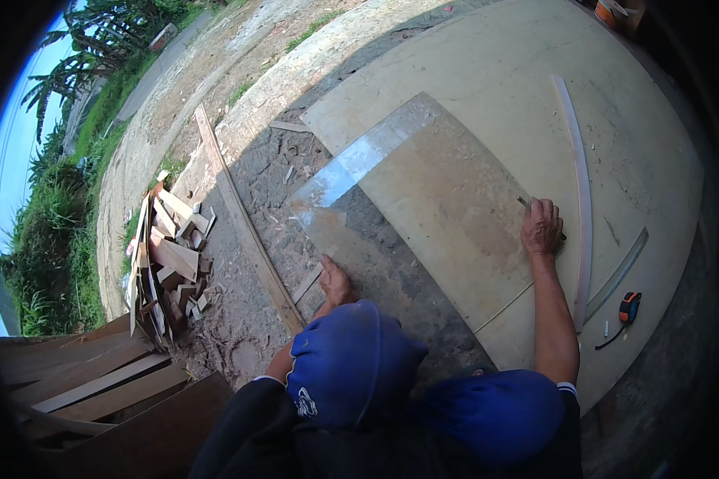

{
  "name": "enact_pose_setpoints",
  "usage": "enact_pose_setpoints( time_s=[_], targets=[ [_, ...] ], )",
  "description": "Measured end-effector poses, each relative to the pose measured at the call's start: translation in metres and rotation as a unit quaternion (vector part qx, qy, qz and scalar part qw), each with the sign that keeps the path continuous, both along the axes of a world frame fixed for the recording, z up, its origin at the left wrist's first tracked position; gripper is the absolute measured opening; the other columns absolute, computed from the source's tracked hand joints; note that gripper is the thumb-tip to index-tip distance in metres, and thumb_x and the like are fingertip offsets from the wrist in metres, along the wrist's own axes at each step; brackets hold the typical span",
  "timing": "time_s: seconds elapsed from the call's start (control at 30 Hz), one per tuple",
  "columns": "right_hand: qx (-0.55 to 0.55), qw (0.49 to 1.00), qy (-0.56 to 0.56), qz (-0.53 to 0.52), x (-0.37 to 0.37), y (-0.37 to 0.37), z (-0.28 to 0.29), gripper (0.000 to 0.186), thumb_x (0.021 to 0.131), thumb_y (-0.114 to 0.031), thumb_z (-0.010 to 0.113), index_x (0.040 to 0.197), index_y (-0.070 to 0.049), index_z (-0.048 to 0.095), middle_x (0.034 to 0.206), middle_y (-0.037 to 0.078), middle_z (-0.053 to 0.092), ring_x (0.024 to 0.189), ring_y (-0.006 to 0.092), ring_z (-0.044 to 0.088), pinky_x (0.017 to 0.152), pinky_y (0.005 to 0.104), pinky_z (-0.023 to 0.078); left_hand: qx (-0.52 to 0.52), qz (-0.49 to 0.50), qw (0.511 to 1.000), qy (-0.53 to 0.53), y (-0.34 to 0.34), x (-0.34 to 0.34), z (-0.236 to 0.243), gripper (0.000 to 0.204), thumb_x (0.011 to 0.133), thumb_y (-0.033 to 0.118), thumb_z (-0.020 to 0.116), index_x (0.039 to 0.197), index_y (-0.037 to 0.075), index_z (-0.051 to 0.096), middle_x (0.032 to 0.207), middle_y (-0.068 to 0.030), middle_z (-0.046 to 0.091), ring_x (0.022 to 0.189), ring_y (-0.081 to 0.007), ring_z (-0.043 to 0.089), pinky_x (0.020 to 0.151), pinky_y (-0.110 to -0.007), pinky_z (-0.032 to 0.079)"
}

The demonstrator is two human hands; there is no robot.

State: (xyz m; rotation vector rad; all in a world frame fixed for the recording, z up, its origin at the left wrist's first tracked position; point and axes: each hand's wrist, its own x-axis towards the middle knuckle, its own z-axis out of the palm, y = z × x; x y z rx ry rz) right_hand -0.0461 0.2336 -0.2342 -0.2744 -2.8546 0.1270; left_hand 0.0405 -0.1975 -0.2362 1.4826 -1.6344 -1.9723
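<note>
A clear, glossy sheet [365,156] lies partly over a large pale board [487,56] and partly over rough ground, glare along its far left side. My left hand [337,281] grips the sheet's near left edge, thumb on top. At the sheet's right side, my right hand [542,227] is closed around a thin, dark stick-like tool [523,203]; only its tip shows, so its kind is unclear. A thin pale strip [503,308] runs across the board below that hand. My knees, in blue trousers [355,359], are bent close to the sheet.
On the board's right lie a long curved-looking wooden strip [577,176], a metal strip [617,274], an orange-and-black tape measure [629,306] and a small white stick [606,328]. A long batten [244,217], scrap wood [177,254] and planks [116,387] lie left.
</note>
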Motion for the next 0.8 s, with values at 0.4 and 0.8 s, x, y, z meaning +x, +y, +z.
enact_pose_setpoints(
  time_s=[0.4, 0.8],
  targets=[
    [0.001, 0.999, -0.02, -0.028, -0.002, -0.006, 0.004, 0.021, 0.094, -0.023, 0.065, 0.114, -0.016, 0.063, 0.113, 0.005, 0.059, 0.109, 0.0285, 0.059, 0.085, 0.0474, 0.05, -0.089, -0.05, 0.976, -0.193, -0.006, 0.009, -0.03, 0.093, 0.102, 0.07, 0.022, 0.142, -0.008, 0.052, 0.141, -0.0269, 0.058, 0.135, -0.0421, 0.05, 0.115, -0.042, 0.033],
    [0.007, 1.0, -0.001, -0.02, -0.002, -0.004, 0.0, 0.019, 0.095, -0.021, 0.063, 0.114, -0.017, 0.062, 0.113, 0.005, 0.06, 0.107, 0.029, 0.06, 0.083, 0.0469, 0.051, -0.082, 0.022, 0.968, -0.237, 0.009, 0.0, -0.01, 0.089, 0.103, 0.069, 0.023, 0.139, -0.005, 0.056, 0.14, -0.0231, 0.059, 0.129, -0.0393, 0.053, 0.11, -0.043, 0.037]
  ],
)
